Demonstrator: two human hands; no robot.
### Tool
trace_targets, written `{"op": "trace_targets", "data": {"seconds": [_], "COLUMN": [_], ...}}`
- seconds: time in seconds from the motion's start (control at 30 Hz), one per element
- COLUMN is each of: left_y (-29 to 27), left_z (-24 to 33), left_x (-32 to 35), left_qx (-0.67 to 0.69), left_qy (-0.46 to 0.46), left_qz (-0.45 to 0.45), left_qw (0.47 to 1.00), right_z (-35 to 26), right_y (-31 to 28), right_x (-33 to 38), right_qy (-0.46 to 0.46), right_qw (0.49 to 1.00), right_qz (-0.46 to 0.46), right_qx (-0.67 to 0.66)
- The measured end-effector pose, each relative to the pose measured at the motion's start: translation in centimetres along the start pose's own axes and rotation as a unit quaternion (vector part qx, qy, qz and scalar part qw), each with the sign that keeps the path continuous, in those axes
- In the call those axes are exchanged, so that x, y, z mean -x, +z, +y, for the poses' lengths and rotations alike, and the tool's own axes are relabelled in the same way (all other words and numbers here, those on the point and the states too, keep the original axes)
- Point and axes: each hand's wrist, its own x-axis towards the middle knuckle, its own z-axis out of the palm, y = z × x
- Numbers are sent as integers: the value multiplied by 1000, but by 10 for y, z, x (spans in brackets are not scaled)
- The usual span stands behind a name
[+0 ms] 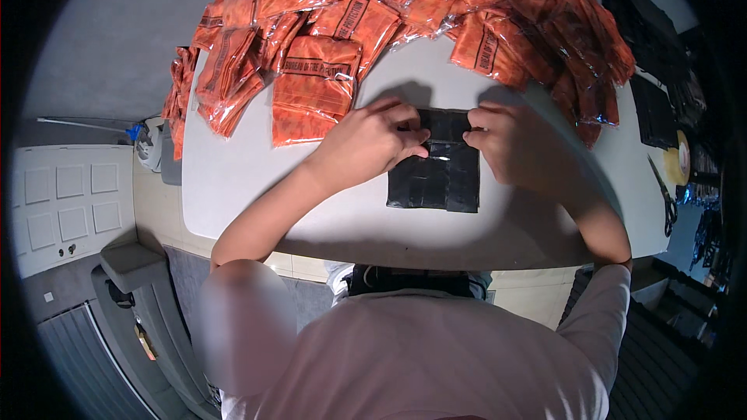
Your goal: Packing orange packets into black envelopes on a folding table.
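Note:
A flat, glossy black folded packet (432,183) lies before me on the white table (342,218). At its upper left, my left hand (377,140) is closed, with the thumb and index finger pinching its surface. My right hand (510,140) has its fingers curled and pressed together at the upper right edge of the same packet. Whether the packet is plastic or cloth I cannot make out. Just beyond my left hand sits a clear-bagged orange patterned cloth packet (311,93).
A large heap of bagged orange packets (467,0) covers the table's far side. On the right are scissors (665,198), a roll of tape (680,157) and folded black pieces (652,113). A grey sofa (152,295) and a white door (74,206) stand to the left.

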Motion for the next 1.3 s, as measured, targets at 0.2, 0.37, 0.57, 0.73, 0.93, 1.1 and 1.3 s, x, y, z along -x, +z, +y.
{"op": "trace_targets", "data": {"seconds": [0.2,0.37,0.57,0.73,0.93,1.1,1.3], "left_y": [-1,3,3,-8,-12,-12,-15], "left_z": [5,8,6,3,-4,-5,3], "left_x": [3,6,7,20,21,25,34], "left_qx": [-38,-49,-2,66,40,18,52], "left_qy": [3,-16,9,-73,-66,-43,-58], "left_qz": [0,-8,29,-8,-18,-27,-45], "left_qw": [999,999,1000,995,997,999,996], "right_z": [-2,12,17,6,-31,-36,-38], "right_y": [-6,40,67,48,57,60,59], "right_x": [-32,-60,-54,-52,-49,-50,-52], "right_qy": [39,-24,-77,-67,-77,-46,-30], "right_qw": [976,986,992,997,994,999,999], "right_qz": [122,139,33,-16,9,8,6], "right_qx": [-176,-90,-91,-31,-71,-19,-42]}}
